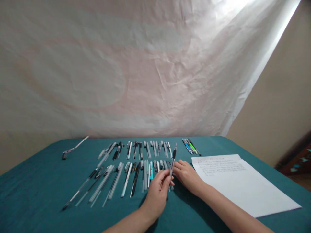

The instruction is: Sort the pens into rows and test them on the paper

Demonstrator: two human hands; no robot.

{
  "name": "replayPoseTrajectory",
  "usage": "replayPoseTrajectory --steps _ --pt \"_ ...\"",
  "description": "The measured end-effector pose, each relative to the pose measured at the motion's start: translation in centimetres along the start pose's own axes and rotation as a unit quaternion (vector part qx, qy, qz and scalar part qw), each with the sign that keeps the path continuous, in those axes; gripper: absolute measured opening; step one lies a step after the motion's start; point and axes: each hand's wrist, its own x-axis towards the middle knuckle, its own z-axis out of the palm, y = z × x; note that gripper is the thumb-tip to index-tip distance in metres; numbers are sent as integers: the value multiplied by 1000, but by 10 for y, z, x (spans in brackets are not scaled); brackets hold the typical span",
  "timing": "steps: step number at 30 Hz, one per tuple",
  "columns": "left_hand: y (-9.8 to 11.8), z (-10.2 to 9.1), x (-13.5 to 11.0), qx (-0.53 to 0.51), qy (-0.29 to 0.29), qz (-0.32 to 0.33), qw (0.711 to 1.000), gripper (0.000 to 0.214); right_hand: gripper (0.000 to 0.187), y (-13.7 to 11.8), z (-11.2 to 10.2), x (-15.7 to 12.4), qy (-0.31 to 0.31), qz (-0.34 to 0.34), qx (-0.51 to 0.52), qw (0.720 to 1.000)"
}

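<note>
My left hand pinches a clear-barrelled pen with a black grip. The pen stands nearly upright, its bare tip pointing up. Just right of it, my right hand rests low over the table with its fingers curled; whatever is under the fingertips is hidden. Beyond and left of my hands lie two rows of pens taken apart into barrels, caps and refills. In the near row are a black barrel and a pale barrel; the far row has a dark pen piece.
Several assembled pens lie grouped at the back right. Sheets of paper with handwriting cover the right side of the green tablecloth. A thin white stick-like item with a dark end lies back left. A pale sheet hangs behind.
</note>
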Motion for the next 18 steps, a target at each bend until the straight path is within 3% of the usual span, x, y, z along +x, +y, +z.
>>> replayPoseTrajectory --steps 11,15,18 --pt "1 1 -1 -27 1 -11 1000 31 15 2 3 -2 -7 -14 -25 1000" --pt "1 2 -2 -28 3 -20 999 27 13 5 -3 -4 20 35 52 998" --pt "4 2 -3 -26 -4 -21 999 27 13 11 -18 -4 62 95 160 981"
